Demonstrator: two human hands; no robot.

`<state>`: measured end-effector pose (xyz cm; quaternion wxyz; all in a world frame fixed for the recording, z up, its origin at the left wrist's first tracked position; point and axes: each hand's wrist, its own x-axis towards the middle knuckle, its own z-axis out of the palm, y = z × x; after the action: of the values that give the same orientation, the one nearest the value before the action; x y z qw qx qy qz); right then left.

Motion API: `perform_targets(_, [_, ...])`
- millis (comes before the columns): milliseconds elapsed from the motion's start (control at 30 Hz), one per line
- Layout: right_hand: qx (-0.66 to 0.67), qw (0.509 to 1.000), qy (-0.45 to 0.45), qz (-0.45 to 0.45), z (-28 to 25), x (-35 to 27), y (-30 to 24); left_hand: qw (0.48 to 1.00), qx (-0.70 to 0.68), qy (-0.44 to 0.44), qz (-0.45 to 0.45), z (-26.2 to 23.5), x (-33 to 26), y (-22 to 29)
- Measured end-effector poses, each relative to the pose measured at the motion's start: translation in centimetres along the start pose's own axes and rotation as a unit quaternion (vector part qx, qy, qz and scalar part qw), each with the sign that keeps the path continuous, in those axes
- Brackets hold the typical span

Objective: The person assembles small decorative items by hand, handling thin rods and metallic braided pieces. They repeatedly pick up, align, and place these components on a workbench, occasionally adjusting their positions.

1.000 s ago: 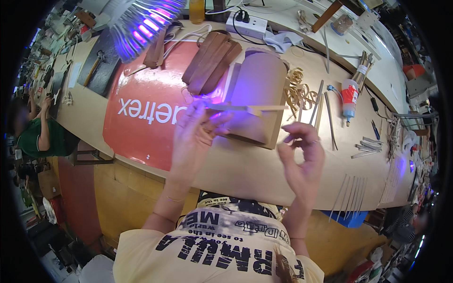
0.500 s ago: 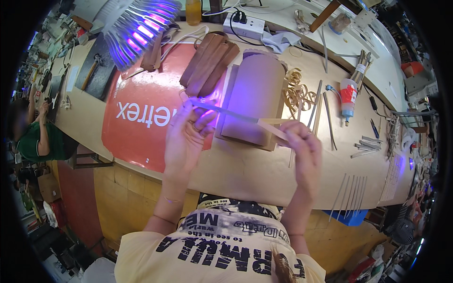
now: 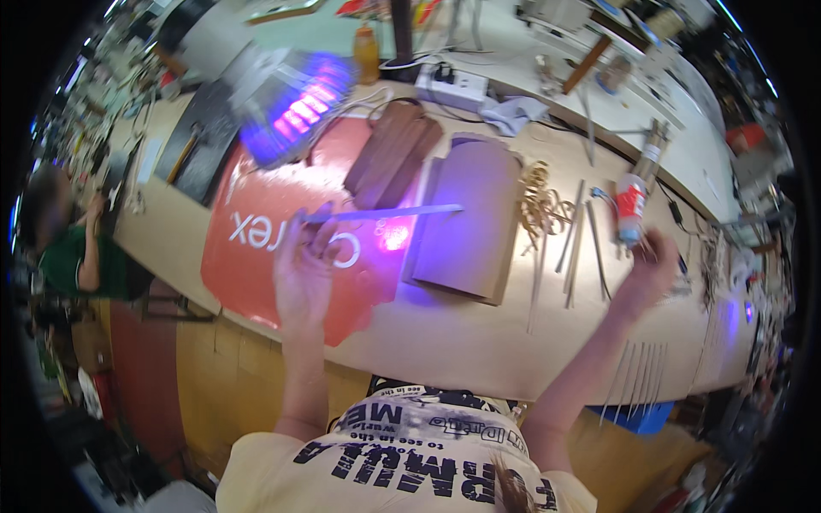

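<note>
Head view: the left hand pinches a thin, flat, bluish strip by one end above a glossy red sheet; that lone hold could let it droop. Whether the right hand grasps anything is unclear.

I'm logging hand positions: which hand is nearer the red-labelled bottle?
Right. The right hand is at the near end of the red-labelled bottle, contact unclear; the left hand is far to its left, over the red sheet, holding a thin strip.
</note>
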<state>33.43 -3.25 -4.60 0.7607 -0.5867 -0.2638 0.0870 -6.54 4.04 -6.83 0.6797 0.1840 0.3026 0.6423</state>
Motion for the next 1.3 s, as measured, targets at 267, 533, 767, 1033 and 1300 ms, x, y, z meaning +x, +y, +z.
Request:
perform_targets(267, [-0.476,0.811,-0.276,-0.198,7.1,-1.0,6.4,0.965,0.186,-0.137,0.124,3.9,-3.5,-1.3])
perform_targets(533, [-0.228,0.933,-0.265,-0.078,5.5,-3.1,4.6,0.921,0.282,-0.228,0.142,7.3,-5.4,-4.4])
perform_targets(767, [-0.134,0.949,-0.272,0.092,5.0,-2.5,2.5,0.8,0.385,-0.314,0.337,9.1,-6.8,-4.7])
perform_targets(1033, [0.225,0.856,-0.351,0.306,-1.4,-8.6,-4.5,0.576,0.425,-0.622,0.316,9.8,-7.9,-7.7])
perform_targets(1300, [0.089,0.953,-0.203,0.208,-5.9,-8.9,-7.6,0.549,0.396,-0.683,0.276,9.0,-10.9,-13.6])
